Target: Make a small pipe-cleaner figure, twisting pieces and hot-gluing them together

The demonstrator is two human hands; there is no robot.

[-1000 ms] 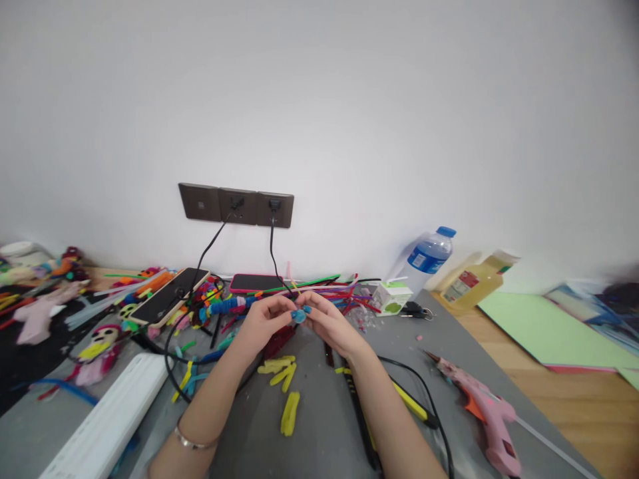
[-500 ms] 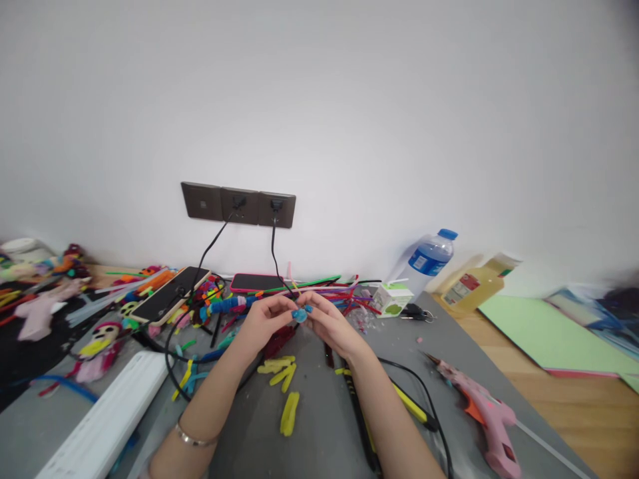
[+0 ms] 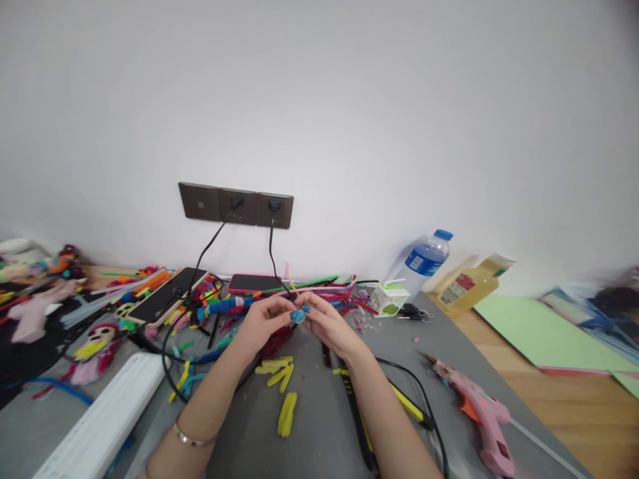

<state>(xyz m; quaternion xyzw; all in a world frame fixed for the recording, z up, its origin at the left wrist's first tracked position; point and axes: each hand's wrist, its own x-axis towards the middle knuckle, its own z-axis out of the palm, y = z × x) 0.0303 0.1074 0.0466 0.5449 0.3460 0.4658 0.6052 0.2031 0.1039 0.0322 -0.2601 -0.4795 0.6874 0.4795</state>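
Note:
A small light-blue piece (image 3: 299,316), maybe bent pipe cleaner, is pinched between the fingertips of both hands above the grey table mat. My left hand (image 3: 264,322) grips it from the left with thumb and forefinger. From the right, my right hand (image 3: 329,324) holds it the same way. Its exact shape is too small to make out. Below the hands, short folded yellow pipe cleaners (image 3: 286,414) lie on the mat. A dark red piece (image 3: 276,344) lies partly hidden behind my left hand. Black-and-yellow pliers (image 3: 355,416) rest beside my right forearm.
A pink glue gun (image 3: 482,412) lies at the right. Behind it stand a water bottle (image 3: 428,256), a yellow bottle (image 3: 469,286) and a small white-green box (image 3: 389,299). Pipe cleaners, a phone (image 3: 167,296), a white power strip (image 3: 104,416) and black cables crowd the left.
The view has shifted very slightly, so the surroundings sit a little further left. Both hands keep their pinch on the blue piece, with barely any movement.

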